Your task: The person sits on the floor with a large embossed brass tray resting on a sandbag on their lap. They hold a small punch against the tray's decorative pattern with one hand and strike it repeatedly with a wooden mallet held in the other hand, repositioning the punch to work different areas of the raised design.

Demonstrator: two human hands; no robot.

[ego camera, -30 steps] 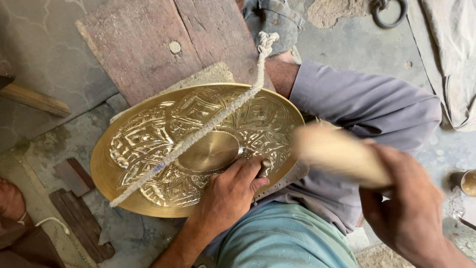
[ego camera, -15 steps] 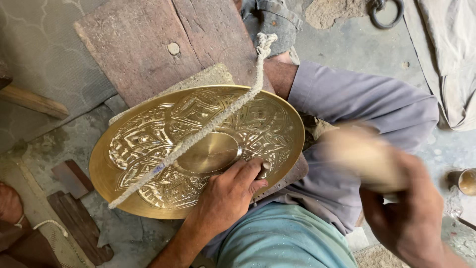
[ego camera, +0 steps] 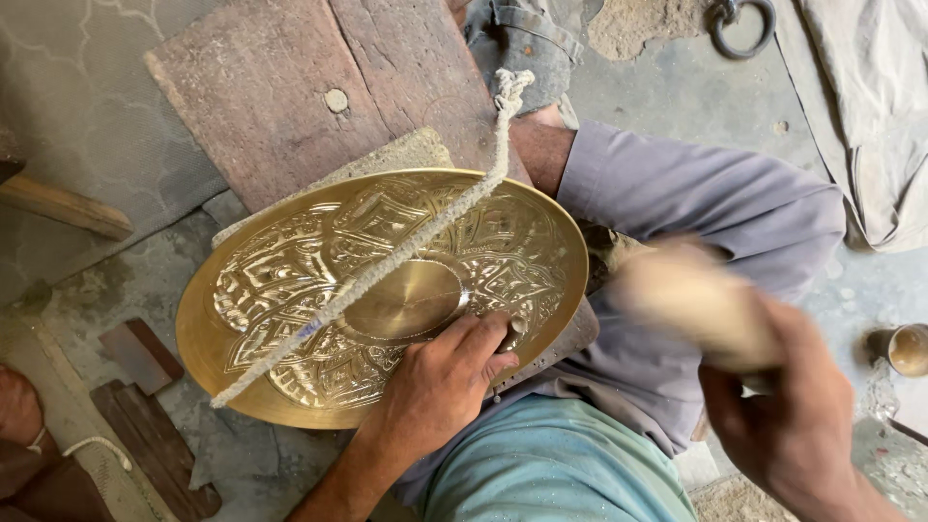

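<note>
A round brass plate [ego camera: 382,295], worked all over with raised geometric and floral patterns around a smooth central disc, lies tilted on a wooden board [ego camera: 319,97] and a slab of rough padding [ego camera: 406,155] at the middle of the scene, its near right edge over the lap of a seated person. A twisted rope [ego camera: 387,266] runs across the plate from a knot at the far right down to the near left rim, touching the metal along its length. The left hand [ego camera: 440,382] rests on the near right part of the plate, fingers curled against the embossed band; whether they pinch a small tool there cannot be told. The right hand [ego camera: 793,425], near right, is clenched around the handle of a pale wooden mallet [ego camera: 691,300], whose head is blurred with motion just beside the plate's right rim. The two hands are well apart. The person wears grey-violet trousers [ego camera: 706,213] and a teal shirt [ego camera: 561,474]. On the dusty concrete floor [ego camera: 97,106] lie wood scraps [ego camera: 145,425] at near left, a plank [ego camera: 63,205] at far left, an iron ring [ego camera: 739,24] at far right and a small metal cup [ego camera: 904,348] at the right edge. Another person's hand [ego camera: 19,406] shows at the near left corner.
</note>
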